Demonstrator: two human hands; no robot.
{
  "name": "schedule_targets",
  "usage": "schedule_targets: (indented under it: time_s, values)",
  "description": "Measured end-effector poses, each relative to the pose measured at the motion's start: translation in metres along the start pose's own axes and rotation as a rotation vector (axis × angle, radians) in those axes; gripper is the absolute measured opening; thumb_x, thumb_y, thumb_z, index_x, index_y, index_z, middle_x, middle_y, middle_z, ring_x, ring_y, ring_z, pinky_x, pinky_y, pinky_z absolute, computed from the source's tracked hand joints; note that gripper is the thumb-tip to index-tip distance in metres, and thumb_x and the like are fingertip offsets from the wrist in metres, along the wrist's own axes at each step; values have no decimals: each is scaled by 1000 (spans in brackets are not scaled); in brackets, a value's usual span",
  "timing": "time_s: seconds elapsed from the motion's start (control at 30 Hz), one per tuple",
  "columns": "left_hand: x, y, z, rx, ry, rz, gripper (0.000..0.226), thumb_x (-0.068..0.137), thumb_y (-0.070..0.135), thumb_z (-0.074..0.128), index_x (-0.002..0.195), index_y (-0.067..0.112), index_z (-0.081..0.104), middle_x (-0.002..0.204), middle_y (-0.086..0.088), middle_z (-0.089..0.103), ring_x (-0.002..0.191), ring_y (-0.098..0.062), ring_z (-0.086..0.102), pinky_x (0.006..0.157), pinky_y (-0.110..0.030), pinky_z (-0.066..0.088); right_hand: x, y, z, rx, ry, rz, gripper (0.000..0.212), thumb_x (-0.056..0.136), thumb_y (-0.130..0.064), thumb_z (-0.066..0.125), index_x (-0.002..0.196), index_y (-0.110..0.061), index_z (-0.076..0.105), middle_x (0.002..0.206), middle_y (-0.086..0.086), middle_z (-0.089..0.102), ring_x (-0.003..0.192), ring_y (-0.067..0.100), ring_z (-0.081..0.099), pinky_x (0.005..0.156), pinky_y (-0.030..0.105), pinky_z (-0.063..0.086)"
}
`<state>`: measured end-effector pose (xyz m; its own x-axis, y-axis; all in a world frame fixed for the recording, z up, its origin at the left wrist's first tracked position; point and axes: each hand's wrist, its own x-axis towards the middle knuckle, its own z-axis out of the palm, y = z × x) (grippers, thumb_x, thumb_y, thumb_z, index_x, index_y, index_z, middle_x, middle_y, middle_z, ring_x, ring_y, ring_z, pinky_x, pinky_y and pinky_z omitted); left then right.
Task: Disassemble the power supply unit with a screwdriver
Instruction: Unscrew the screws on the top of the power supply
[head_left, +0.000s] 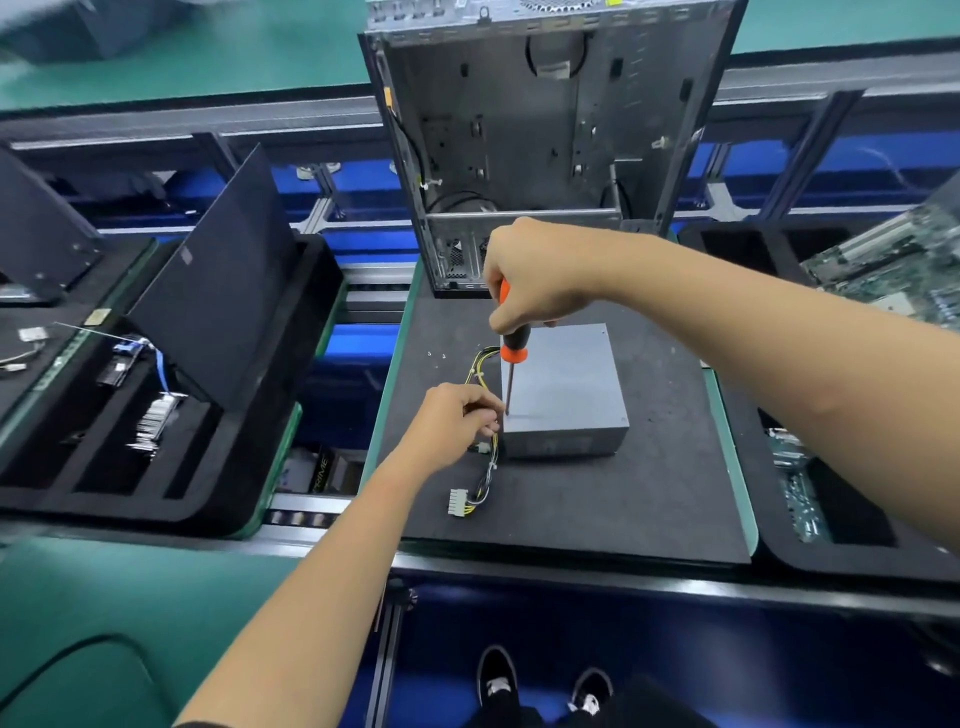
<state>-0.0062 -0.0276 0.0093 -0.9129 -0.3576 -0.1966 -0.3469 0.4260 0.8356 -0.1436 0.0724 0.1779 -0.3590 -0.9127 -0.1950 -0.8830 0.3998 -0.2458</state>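
The grey rectangular metal power supply unit (563, 387) lies flat mid-surface. The right hand (530, 278) grips an orange-and-black-handled screwdriver (511, 353) upright, its tip at the unit's seven o'clock corner screw. The left hand (457, 415) pinches the yellow-and-black cable bundle (485, 467) aside, probably steadying the case.

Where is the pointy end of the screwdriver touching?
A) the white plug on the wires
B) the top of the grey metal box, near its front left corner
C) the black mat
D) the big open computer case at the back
B: the screwdriver, held upright by the right hand, has its tip on the grey metal box at the near left corner of its top.
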Motion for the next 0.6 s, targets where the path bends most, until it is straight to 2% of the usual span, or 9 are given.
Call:
schedule_targets:
  time_s: [0.2, 0.43, 0.6]
  values:
    - [0, -2, 3, -39, 20, 34, 28, 86, 0, 61, 81, 26, 67, 71, -1, 70, 62, -7, 65, 65, -13, 51, -1, -1, 0, 1, -5, 17, 21, 73, -26, 65, 63, -7, 68, 43, -1, 61, 45, 13, 56, 42, 17, 34]
    - [1, -1, 6, 64, 25, 82, 20, 83, 7, 69, 76, 26, 68, 82, 2, 70, 73, -17, 68, 78, -33, 58, -4, -1, 2, 37, -20, 37, 21, 74, -27, 64, 65, -9, 70, 43, -5, 62, 37, 3, 53, 37, 12, 33]
    - [0, 3, 6, 109, 14, 106, 10, 85, 8, 68, 81, 17, 70, 85, 3, 67, 79, -17, 66, 80, -33, 56, -6, -4, 4, 23, 25, 28, 20, 72, -25, 66, 66, -7, 69, 44, -1, 62, 37, 6, 55, 38, 15, 35]
